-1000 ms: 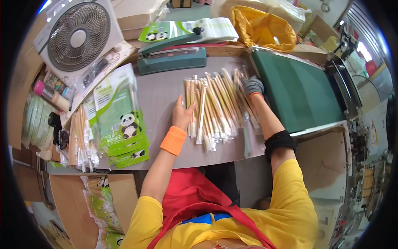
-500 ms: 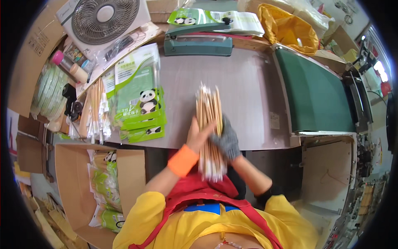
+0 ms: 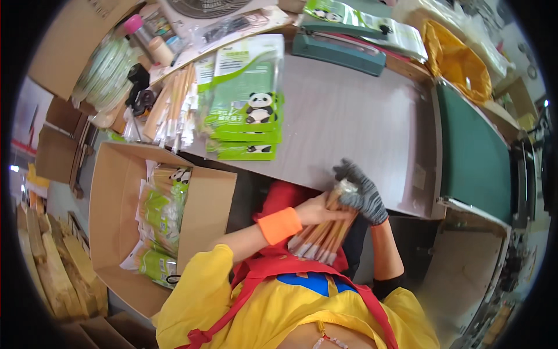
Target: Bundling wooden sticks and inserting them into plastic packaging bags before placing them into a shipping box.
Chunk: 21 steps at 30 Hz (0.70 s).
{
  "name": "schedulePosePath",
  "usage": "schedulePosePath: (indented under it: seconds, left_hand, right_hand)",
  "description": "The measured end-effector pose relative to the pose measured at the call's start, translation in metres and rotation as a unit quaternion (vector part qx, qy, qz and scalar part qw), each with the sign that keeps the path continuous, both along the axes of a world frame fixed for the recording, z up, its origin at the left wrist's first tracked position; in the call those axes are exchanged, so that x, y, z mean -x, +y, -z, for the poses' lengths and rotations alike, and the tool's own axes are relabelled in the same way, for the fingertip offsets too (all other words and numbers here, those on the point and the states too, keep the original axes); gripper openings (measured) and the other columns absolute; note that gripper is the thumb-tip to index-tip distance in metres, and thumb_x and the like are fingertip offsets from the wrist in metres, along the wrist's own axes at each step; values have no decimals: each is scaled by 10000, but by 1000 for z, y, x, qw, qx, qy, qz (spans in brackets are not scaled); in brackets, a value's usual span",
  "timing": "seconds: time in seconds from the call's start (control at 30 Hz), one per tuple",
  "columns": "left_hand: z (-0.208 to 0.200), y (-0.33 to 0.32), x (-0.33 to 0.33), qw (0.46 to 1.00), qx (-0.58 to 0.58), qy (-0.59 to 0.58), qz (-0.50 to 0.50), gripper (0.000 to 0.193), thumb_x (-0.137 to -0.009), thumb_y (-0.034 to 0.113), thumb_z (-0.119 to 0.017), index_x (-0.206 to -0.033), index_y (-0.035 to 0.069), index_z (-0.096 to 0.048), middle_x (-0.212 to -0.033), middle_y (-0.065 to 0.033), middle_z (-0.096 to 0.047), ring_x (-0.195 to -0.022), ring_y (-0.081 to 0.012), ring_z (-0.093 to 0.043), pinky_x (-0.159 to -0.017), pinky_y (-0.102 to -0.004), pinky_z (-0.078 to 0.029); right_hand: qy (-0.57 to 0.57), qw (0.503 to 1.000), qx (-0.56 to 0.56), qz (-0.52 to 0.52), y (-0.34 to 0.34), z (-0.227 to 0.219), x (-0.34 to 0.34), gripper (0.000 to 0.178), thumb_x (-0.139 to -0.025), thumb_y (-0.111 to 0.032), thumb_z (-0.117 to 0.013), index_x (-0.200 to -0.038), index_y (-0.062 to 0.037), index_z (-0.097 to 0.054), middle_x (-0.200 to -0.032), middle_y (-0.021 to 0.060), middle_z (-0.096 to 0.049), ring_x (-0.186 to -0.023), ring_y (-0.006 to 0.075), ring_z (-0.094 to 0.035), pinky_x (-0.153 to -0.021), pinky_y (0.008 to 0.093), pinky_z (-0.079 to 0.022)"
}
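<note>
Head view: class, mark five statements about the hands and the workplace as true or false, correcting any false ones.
1. The right hand is gloved. True.
2. The orange wristband is on the right arm. False: the orange wristband is on the left forearm.
3. The left hand has the bundle of sticks in its grip. True.
4. The cardboard box is shut. False: the cardboard box stands open, with packets inside.
5. Panda packages lie on the table. True.

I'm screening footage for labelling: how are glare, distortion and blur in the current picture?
In the head view, a pale sheen lies on the grey tabletop; in the head view, fisheye distortion bows straight edges near the black rim; also in the head view, the wrapped chopsticks and gloved right hand look slightly soft.
</note>
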<state>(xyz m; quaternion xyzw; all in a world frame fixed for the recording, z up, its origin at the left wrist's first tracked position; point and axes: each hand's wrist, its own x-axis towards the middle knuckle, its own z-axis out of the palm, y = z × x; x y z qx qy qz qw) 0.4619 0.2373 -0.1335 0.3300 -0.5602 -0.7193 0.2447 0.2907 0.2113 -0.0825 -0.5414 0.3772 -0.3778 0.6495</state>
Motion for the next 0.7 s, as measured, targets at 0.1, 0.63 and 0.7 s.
schedulePosePath:
  seconds: [0.1,0.63,0.7]
  left_hand:
    - [9,9,-2,995,37,-76,-48,817,-781,502,-686,-1346,8,-364,-1255,-201,-537,-1170,-295,-525,-999,-346,-397]
    - [-28,-184,-275,793,402,-450,-90,231,-697,220,-734,-829,90,-597,-878,-56,-589,-902,-256,-550,-822,-359,-447]
    - [-22,-185,-273,794,411,-436,-109,214,-707,213,-722,-822,85,-595,-868,-63,-587,-897,-259,-550,-815,-358,-448]
  right_hand:
    - [164,985,-4,-46,8,-6,-12,578,-707,-156,-800,-1220,-19,-571,-1134,100,-627,-1033,169,-587,-921,319,-466]
    - [114,991,15,62,10,13,-23,229,-772,-50,-729,-989,-3,-671,-959,75,-677,-895,147,-631,-841,294,-508]
    - [116,991,9,64,10,12,-24,233,-774,-51,-729,-994,-6,-669,-962,73,-678,-895,146,-632,-841,294,-508]
